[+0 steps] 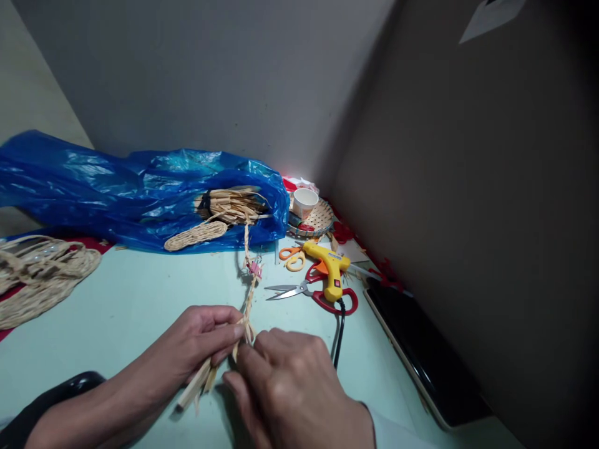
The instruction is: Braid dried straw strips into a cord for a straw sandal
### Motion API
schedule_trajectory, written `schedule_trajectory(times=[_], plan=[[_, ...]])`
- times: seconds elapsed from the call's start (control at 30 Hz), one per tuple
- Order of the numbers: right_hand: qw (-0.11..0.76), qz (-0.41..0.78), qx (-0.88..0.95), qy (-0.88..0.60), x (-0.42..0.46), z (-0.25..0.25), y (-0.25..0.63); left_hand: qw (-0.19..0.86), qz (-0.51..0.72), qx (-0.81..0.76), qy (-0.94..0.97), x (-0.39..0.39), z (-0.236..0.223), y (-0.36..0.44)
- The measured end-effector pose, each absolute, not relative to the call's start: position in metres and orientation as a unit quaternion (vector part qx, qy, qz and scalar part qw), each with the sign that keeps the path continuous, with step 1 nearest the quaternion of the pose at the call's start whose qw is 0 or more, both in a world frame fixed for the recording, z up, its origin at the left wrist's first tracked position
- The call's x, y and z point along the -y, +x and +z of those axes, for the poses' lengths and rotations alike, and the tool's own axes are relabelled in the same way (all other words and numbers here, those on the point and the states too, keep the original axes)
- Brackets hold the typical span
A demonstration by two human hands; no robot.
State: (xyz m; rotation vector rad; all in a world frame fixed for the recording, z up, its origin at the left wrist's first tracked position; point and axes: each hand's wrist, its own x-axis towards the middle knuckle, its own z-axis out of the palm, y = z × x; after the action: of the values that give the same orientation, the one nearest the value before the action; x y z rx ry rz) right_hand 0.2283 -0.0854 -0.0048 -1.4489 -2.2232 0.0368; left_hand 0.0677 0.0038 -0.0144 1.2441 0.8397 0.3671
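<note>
A thin straw braid (249, 302) runs down the table from a pink binder clip (255, 269) to my two hands. My left hand (206, 337) pinches the braid's near end between thumb and fingers, with loose straw strands (194, 385) sticking out below it. Close against it, my right hand (285, 380) is closed, its fingers curled at the strands beside the braid. Its fingertips are partly hidden by the back of the hand. Above the clip, the braid continues up to a woven straw sole (196, 236) and a straw bundle (234, 204).
A blue plastic bag (140, 193) lies around the bundle. Right of the braid are red-handled scissors (309, 289), a yellow glue gun (330, 268) with a black cord, and orange scissors (294, 257). Behind stand a paper cup (305, 202) and basket (322, 218). A black tablet-like object (421, 355) leans right; woven straw (51, 280) lies left.
</note>
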Motion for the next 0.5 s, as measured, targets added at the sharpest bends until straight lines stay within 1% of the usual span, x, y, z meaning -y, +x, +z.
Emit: schedule_trajectory(times=[0.1, 0.17, 0.23, 0.3, 0.4, 0.5], plan=[[0.295, 0.156, 0.728, -0.598, 0.08, 0.009, 0.236, 0.72, 0.162, -0.378, 0.559, -0.004, -0.013, 0.069], [0.331, 0.195, 0.68, -0.624, 0.075, 0.012, 0.241, 0.725, 0.154, -0.384, 0.551, -0.002, -0.011, 0.07], [0.346, 0.228, 0.645, -0.642, 0.071, 0.013, 0.245, 0.723, 0.151, -0.394, 0.547, 0.0, -0.01, 0.071], [0.336, 0.286, 0.633, -0.636, 0.069, 0.012, 0.245, 0.715, 0.159, -0.401, 0.55, 0.001, -0.01, 0.072], [0.316, 0.36, 0.651, -0.589, 0.067, 0.011, 0.243, 0.696, 0.167, -0.393, 0.577, -0.001, -0.011, 0.073], [0.306, 0.382, 0.67, -0.558, 0.065, 0.01, 0.243, 0.647, 0.154, -0.392, 0.636, -0.004, -0.011, 0.071]])
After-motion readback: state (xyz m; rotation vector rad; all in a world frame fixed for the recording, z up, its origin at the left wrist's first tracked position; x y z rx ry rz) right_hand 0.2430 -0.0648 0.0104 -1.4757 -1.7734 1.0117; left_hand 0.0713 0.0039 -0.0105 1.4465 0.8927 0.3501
